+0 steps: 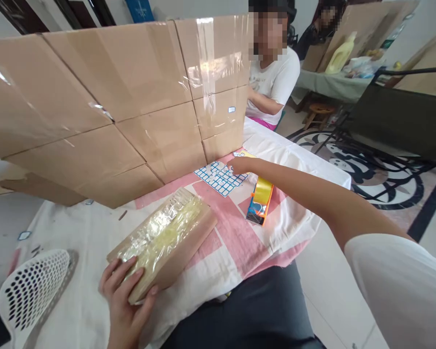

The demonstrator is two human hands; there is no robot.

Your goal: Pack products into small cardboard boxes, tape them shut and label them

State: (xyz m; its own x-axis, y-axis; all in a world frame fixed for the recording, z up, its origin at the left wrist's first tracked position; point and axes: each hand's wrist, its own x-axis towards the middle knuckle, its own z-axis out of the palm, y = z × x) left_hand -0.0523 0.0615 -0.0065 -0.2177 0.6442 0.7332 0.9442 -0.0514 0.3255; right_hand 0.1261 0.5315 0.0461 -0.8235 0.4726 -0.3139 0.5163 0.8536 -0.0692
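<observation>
A small cardboard box lies at an angle on the cloth, its top covered with shiny, yellowish clear tape. My left hand grips its near left end, fingers over the top and thumb along the side. My right hand is stretched out to a sheet of blue-bordered white labels, with its fingers bent together at the sheet's far edge. Whatever is between those fingertips is too small to make out. Just below my right forearm rests an orange tape dispenser with a yellowish roll.
A tall wall of taped cardboard stands along the table's back. A white perforated plastic piece is at the left, near a loose label. Across the table sits a person in a white shirt. A dark folding chair stands right.
</observation>
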